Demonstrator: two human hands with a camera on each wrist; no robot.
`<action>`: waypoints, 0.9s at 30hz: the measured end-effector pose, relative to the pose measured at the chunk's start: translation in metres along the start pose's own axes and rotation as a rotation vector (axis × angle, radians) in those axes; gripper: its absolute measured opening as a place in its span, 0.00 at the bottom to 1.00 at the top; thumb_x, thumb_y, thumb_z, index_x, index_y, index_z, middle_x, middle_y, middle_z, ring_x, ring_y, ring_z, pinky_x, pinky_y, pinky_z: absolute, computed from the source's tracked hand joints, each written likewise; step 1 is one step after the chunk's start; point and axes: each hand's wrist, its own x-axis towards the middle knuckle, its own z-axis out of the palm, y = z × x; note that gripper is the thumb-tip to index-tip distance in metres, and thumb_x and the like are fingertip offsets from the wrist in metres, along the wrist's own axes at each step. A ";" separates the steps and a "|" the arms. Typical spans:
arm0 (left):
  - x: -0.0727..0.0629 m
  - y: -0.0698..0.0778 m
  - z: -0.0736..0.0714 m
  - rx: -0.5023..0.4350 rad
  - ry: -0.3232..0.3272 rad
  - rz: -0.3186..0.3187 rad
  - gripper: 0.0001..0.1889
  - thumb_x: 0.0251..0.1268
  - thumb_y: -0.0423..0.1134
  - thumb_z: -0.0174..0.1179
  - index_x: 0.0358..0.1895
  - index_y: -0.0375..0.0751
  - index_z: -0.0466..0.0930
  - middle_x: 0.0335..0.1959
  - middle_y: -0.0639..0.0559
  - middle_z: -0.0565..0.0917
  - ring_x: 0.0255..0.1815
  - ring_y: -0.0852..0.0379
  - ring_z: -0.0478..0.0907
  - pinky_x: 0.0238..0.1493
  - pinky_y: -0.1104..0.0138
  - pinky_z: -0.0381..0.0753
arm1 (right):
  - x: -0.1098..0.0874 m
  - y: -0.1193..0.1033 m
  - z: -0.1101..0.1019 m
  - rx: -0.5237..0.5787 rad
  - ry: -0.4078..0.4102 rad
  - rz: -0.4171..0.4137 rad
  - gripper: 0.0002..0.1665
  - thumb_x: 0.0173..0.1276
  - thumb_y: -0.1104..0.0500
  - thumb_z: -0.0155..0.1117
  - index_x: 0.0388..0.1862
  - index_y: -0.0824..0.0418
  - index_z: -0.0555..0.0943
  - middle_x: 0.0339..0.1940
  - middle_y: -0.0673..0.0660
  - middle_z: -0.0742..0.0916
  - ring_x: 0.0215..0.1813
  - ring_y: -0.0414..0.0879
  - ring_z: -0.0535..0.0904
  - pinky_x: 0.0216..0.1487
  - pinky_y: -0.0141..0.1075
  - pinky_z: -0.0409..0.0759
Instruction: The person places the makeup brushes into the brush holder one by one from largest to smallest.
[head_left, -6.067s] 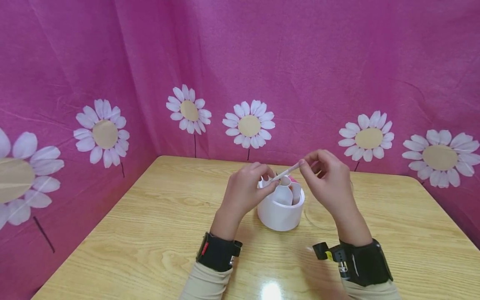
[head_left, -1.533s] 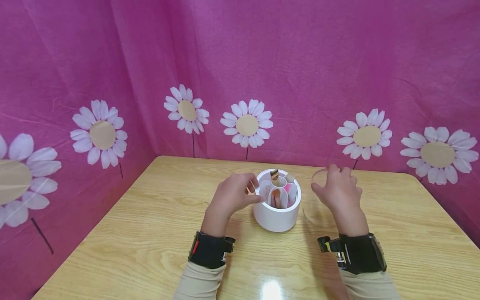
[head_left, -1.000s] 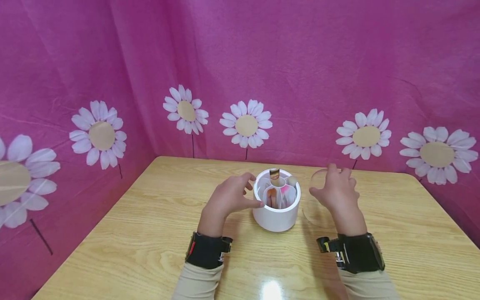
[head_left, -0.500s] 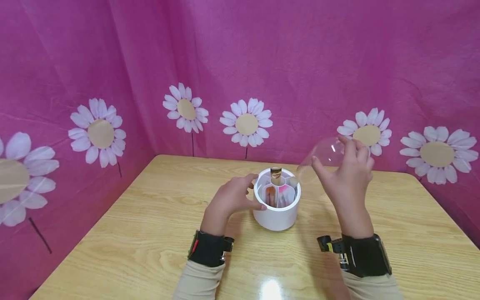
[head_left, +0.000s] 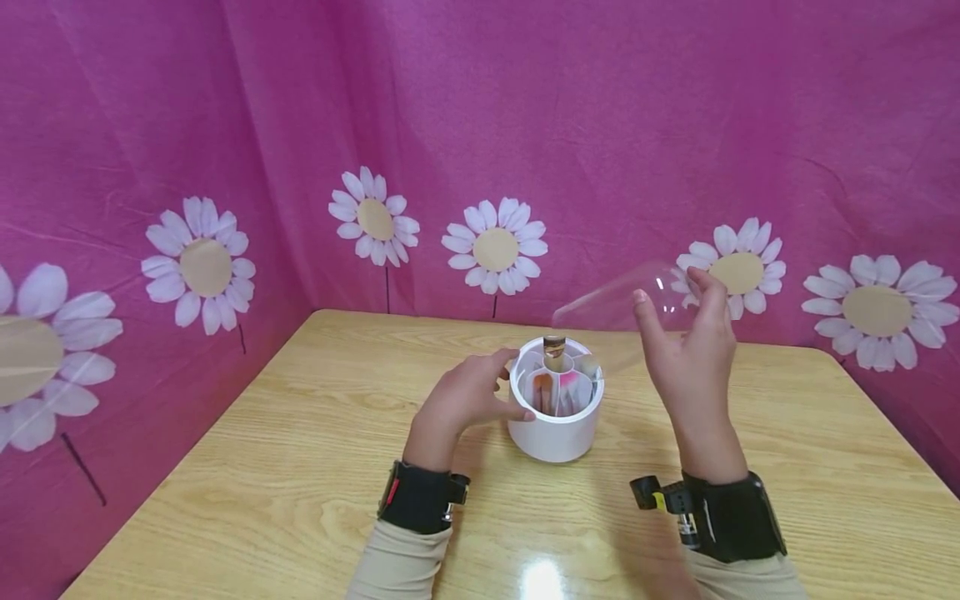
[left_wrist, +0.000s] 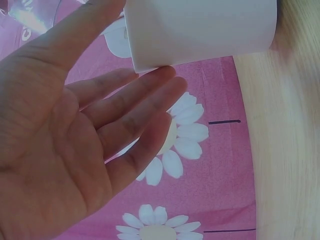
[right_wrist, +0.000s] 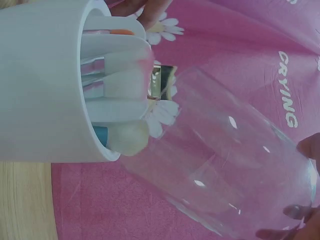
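Note:
A white round makeup brush holder [head_left: 553,439] stands on the table, its inside split by dividers. Makeup brushes [right_wrist: 129,138] stand in it, one pale and fluffy, another pink-tipped; an orange brush [head_left: 542,390] and a gold-and-dark end [head_left: 554,347] also show. My left hand [head_left: 459,395] holds the holder's left side at the rim, thumb in front and fingers behind. In the left wrist view its fingertips meet the white wall. My right hand [head_left: 692,360] grips the closed end of a clear domed lid [right_wrist: 225,150]. The lid is tilted, its mouth facing the holder's top from the right.
The wooden table [head_left: 300,467] runs back to a pink cloth backdrop [head_left: 600,125] printed with white daisies. Black straps with small cameras sit on both wrists [head_left: 423,498].
My right hand has let go of a thin white stick, taken the clear lid from the table and raised it leftward to the holder. My left hand has moved from the stick to the holder's rim.

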 end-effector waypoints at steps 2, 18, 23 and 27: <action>0.000 0.000 0.000 -0.001 -0.004 0.003 0.43 0.51 0.45 0.80 0.72 0.48 0.71 0.56 0.48 0.84 0.58 0.49 0.79 0.55 0.52 0.81 | -0.001 0.000 0.000 0.000 -0.021 0.017 0.41 0.69 0.49 0.69 0.73 0.66 0.66 0.71 0.65 0.76 0.72 0.58 0.70 0.71 0.59 0.65; 0.000 0.000 0.000 -0.010 -0.014 -0.005 0.43 0.50 0.45 0.80 0.72 0.49 0.71 0.55 0.48 0.84 0.57 0.50 0.80 0.55 0.53 0.81 | -0.002 -0.004 0.003 0.005 -0.134 0.053 0.40 0.70 0.46 0.68 0.73 0.63 0.67 0.72 0.62 0.76 0.72 0.59 0.70 0.68 0.60 0.69; 0.000 -0.001 0.001 -0.021 -0.016 0.003 0.42 0.51 0.45 0.80 0.72 0.49 0.71 0.55 0.48 0.84 0.57 0.49 0.80 0.55 0.52 0.81 | -0.005 -0.006 0.007 -0.025 -0.177 0.027 0.41 0.69 0.46 0.69 0.73 0.64 0.67 0.71 0.64 0.75 0.73 0.62 0.69 0.66 0.63 0.70; 0.001 -0.001 0.001 -0.028 -0.017 0.007 0.42 0.51 0.44 0.80 0.71 0.48 0.71 0.56 0.48 0.84 0.58 0.49 0.80 0.55 0.52 0.81 | -0.007 -0.009 0.010 -0.046 -0.187 -0.026 0.42 0.68 0.47 0.70 0.72 0.67 0.67 0.70 0.66 0.76 0.73 0.62 0.69 0.69 0.63 0.66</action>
